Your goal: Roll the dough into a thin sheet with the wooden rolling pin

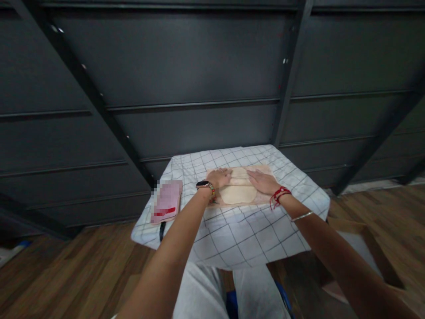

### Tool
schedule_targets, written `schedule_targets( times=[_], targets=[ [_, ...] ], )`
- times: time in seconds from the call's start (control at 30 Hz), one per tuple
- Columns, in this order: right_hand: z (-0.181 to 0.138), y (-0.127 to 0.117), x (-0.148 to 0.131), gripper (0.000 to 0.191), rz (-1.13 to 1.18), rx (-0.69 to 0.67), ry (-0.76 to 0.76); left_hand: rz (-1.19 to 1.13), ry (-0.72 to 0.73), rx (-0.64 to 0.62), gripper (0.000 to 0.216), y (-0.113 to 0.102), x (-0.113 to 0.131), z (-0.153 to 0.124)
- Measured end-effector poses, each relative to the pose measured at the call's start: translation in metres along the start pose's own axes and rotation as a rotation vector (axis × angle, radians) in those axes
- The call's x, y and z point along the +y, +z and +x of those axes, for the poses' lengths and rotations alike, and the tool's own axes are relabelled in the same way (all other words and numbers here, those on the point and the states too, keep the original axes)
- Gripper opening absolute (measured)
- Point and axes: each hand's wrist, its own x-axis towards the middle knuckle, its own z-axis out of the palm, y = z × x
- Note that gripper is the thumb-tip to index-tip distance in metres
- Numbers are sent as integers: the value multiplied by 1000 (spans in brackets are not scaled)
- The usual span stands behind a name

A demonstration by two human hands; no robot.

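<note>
On the table lies a flat, cream-coloured piece (pixel 238 195) with a rounded near end and creases or folded layers across its middle. I cannot make out its exact kind. Beneath it a thin pinkish sheet (pixel 215 205) is spread. My left hand (pixel 219 178), wearing a watch and a beaded bracelet, rests palm down at the left edge of the cream piece, fingers stretched out. From the other side, my right hand (pixel 264 181), with red cords at the wrist, lies flat with its fingertips on the creased part. Neither hand grips anything.
A white cloth with a dark grid (pixel 245 237) covers the small table. At its left edge sits a pink, partly blurred pack (pixel 168 199). A dark panelled wall (pixel 195 62) stands behind. An open cardboard box (pixel 381 261) is on the wooden floor at right.
</note>
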Motion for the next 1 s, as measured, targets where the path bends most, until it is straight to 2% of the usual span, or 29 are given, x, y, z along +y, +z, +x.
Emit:
schedule_targets(
  times=[0.1,0.23,0.4,0.53,0.77,1.0],
  targets=[
    [9,-1,4,54,-14,21,-15,16,-16,-33,46,1,0,3],
    [36,0,13,53,-60,56,-20,-13,-74,-15,47,4,-2,8],
    [73,0,27,54,-47,-19,-15,-29,-110,7,51,8,-9,24],
    [89,0,34,53,7,-68,-48,-47,-101,-3,52,12,-17,35],
    [71,-3,28,54,58,-73,-15,-20,-12,-100,49,12,-17,32],
    [32,-5,10,54,-15,-7,21,81,-43,-116,50,1,-1,13]
  ],
)
